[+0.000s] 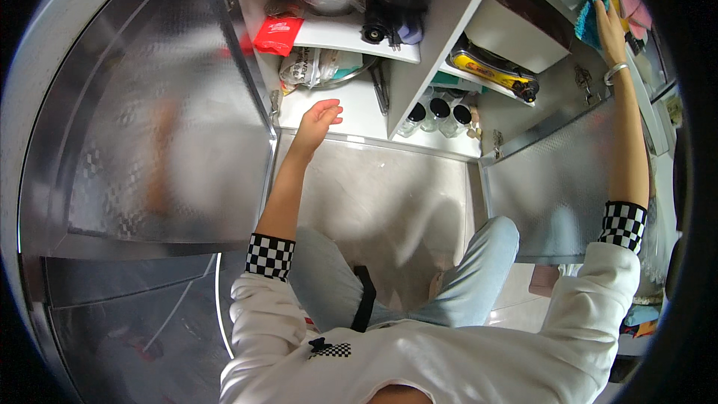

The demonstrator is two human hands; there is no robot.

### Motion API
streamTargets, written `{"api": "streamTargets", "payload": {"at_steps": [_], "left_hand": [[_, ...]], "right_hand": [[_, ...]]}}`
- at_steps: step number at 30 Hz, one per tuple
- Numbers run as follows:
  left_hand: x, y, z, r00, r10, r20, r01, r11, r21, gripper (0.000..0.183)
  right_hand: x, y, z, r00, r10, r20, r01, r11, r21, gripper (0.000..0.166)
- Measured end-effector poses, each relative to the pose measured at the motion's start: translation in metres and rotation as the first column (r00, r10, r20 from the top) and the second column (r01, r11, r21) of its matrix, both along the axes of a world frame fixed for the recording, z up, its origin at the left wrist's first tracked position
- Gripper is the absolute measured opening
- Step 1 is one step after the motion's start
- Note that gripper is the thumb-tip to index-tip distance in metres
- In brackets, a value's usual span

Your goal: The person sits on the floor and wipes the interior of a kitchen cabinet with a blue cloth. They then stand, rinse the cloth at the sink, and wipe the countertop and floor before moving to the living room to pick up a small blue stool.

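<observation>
My right hand (pixel 610 31) reaches up to the countertop edge at the upper right, its fingers closed on a blue cloth (pixel 588 19). My left hand (pixel 320 123) hovers before the left opening of a white cabinet, its fingers loosely bent and nothing in them. Beyond it, on the cabinet floor (pixel 336 110), lie a printed plastic bag (pixel 302 69) and a metal lid or pan partly hidden by bags. A pair of metal tongs (pixel 380 90) leans at the divider (pixel 435 33). A red packet (pixel 278 33) rests at the shelf's left end.
Two textured-glass doors stand open, one at left (pixel 213 174) and one at right (pixel 552 179). Right of the divider are glass jars with black lids (pixel 437 115), a portable gas stove (pixel 493 70) and a white box (pixel 513 28). A pink item (pixel 634 8) sits at the counter's right.
</observation>
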State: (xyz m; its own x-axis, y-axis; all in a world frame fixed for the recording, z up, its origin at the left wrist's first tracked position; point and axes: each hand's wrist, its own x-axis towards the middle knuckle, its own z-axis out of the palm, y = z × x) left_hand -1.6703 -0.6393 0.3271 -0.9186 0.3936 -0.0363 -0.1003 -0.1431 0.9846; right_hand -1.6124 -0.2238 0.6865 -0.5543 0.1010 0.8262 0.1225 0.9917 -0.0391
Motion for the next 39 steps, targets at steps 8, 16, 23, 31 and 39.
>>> {"api": "streamTargets", "payload": {"at_steps": [8, 16, 23, 31, 39], "left_hand": [[-0.001, -0.015, -0.006, 0.998, 0.057, 0.019, -0.058, 0.998, 0.030, 0.032], [-0.002, -0.038, -0.028, 0.999, 0.040, -0.034, -0.040, 0.999, 0.023, 0.033], [-0.003, -0.054, 0.011, 0.990, 0.143, 0.011, -0.143, 0.987, 0.074, 0.030], [-0.010, -0.060, -0.004, 0.984, 0.176, 0.003, -0.176, 0.980, 0.093, 0.029], [-0.016, -0.063, -0.007, 0.982, 0.188, -0.007, -0.187, 0.980, 0.063, 0.029]], "right_hand": [[-0.062, -0.130, 0.050, 0.915, 0.396, 0.074, -0.362, 0.889, -0.282, 0.040], [-0.102, -0.136, 0.017, 0.869, 0.380, 0.317, -0.401, 0.916, 0.002, 0.059], [-0.102, -0.164, 0.014, 0.927, 0.371, -0.045, -0.367, 0.927, 0.083, 0.052], [-0.088, -0.167, -0.005, 0.942, 0.321, -0.099, -0.307, 0.941, 0.140, 0.039], [-0.104, -0.146, 0.007, 0.823, 0.563, 0.075, -0.564, 0.826, 0.000, 0.032]]}}
